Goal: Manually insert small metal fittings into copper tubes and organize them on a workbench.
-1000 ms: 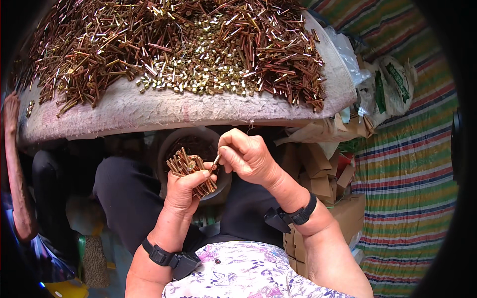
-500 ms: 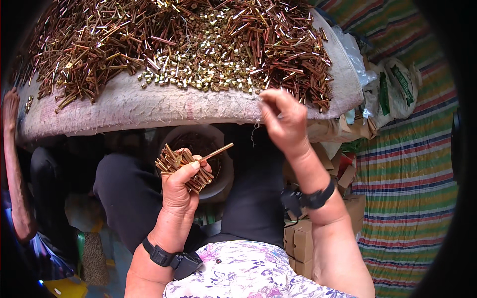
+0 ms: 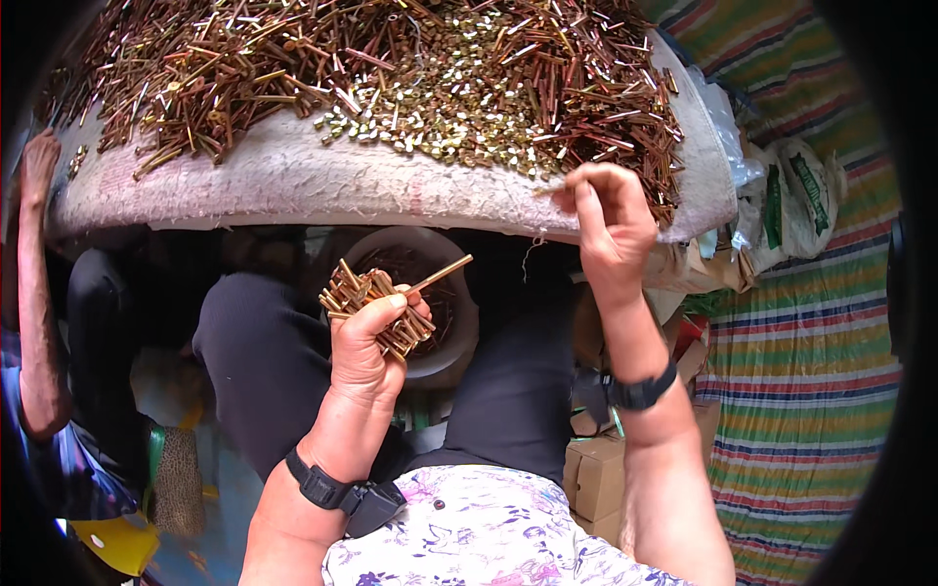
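Observation:
My left hand [image 3: 376, 327] is closed round a bunch of brass-coloured metal rods [image 3: 357, 295], some of which look like bolts. One longer rod [image 3: 440, 274] sticks out past my thumb and points up to the right. Below that hand is a pale bucket [image 3: 468, 327] with more rods inside. At the table's front edge, my right hand [image 3: 618, 220] pinches a thin brass-coloured piece [image 3: 549, 191], blurred and partly hidden by the fingers. Just beyond those fingers lie small shiny nut-like pieces [image 3: 440, 127], heaped between piles of loose rods [image 3: 234, 83].
The cloth-covered table [image 3: 283, 186] spans the far side. Another person's arm [image 3: 39, 205] reaches to its left end. Plastic sacks [image 3: 806, 195] stand beyond the right end, cardboard boxes [image 3: 596, 479] by my right leg, and a striped sheet [image 3: 791, 391] covers the right side.
The view has shifted a little. My right hand has moved slightly right along the table edge, and a thin piece now shows in its fingers. My left hand still grips the bunch.

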`<state>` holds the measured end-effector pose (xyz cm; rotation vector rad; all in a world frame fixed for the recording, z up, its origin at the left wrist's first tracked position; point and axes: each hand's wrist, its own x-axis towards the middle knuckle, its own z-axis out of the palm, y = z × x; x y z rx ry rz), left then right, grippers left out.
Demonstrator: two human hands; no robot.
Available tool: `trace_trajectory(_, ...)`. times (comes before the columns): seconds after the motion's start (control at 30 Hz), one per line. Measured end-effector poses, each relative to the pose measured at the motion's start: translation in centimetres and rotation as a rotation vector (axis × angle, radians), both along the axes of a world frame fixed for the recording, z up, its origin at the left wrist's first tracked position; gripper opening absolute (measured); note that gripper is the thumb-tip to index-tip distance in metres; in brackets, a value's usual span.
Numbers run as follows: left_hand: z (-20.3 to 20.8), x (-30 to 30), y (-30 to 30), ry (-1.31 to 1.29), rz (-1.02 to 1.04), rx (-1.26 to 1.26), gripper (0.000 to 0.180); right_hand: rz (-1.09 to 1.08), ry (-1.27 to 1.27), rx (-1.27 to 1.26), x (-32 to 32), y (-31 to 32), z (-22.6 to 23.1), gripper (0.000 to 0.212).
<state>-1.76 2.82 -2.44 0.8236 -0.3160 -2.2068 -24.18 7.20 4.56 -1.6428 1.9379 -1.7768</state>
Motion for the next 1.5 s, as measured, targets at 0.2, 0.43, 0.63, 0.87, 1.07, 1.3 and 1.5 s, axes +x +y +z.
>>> trace_trajectory(0.2,0.1,0.4,0.0,0.009,0.005,0.003,0.026,0.235,-0.743,-0.004,5.1,2.4,-0.5,0.009)
trace_trajectory(0.43,0.9,0.6,0.1,0.034,0.042,0.008,0.019,0.248,-0.798,-0.004,6.4,1.5,-0.8,0.008)
trace_trajectory(0.63,0.5,0.7,0.1,0.025,-0.006,-0.033,0.028,0.3,-0.713,0.136,7.7,1.3,-0.8,0.008)
trace_trajectory(0.87,0.5,0.6,0.2,0.063,-0.054,-0.04,0.018,0.383,-0.727,0.245,9.4,0.8,-2.0,0.007)
trace_trajectory(1.07,0.4,0.8,0.0,0.072,-0.004,-0.029,0.028,0.331,-0.528,0.307,6.7,0.0,0.2,0.003)
trace_trajectory(1.3,0.5,0.7,0.0,0.084,-0.017,-0.037,0.028,-0.231,0.327,0.269,-3.0,-2.0,-1.5,0.005)
trace_trajectory(1.5,0.5,0.8,-0.1,0.065,0.002,-0.045,0.025,-0.275,0.805,0.514,-2.7,-3.4,-1.4,0.006)
